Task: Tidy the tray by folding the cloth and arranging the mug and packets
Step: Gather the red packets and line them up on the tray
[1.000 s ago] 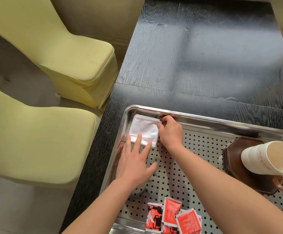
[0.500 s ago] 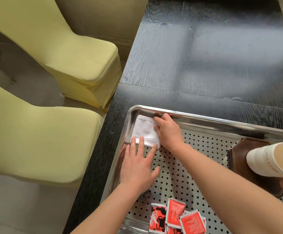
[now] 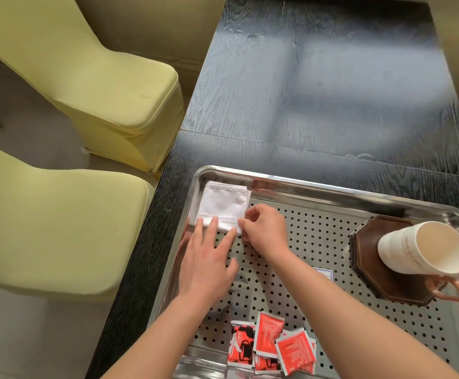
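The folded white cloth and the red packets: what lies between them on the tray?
In the head view, the person's left hand rests flat there, fingertips on the folded cloth. Nearer the red packets, only bare perforated tray shows.

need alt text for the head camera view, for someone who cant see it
Two bare hands work a folded white cloth in the far left corner of a perforated steel tray: the left hand lies flat on its near edge, the right hand pinches its near right corner. A white mug stands on a dark octagonal coaster; red packets lie nearest.
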